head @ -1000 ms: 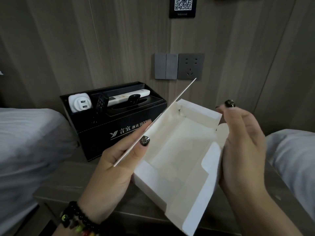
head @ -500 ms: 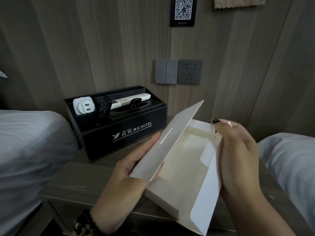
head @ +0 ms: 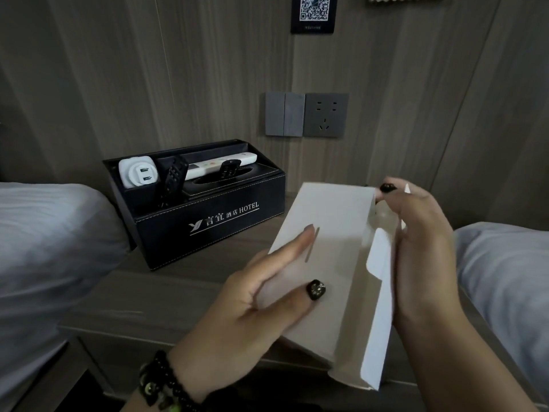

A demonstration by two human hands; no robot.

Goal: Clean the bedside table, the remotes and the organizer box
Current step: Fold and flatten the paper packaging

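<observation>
Both hands hold a white cardboard box point(head: 335, 263) above the bedside table point(head: 166, 295): left hand point(head: 249, 316) w/ thumb & fingers clamped on its lid, right hand point(head: 421, 251) gripping its far side, while the black organizer box point(head: 214, 221) w/ remotes point(head: 219, 168) & a white charger point(head: 138, 173) sits at the table's back left.

Black leather organizer box point(head: 208, 221) on grey wooden tabletop point(head: 184, 281), left of white cardboard box point(head: 335, 263); white remote point(head: 219, 166) inside organizer.

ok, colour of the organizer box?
Black organizer box with white hotel lettering and pale stitching, head view.
</observation>
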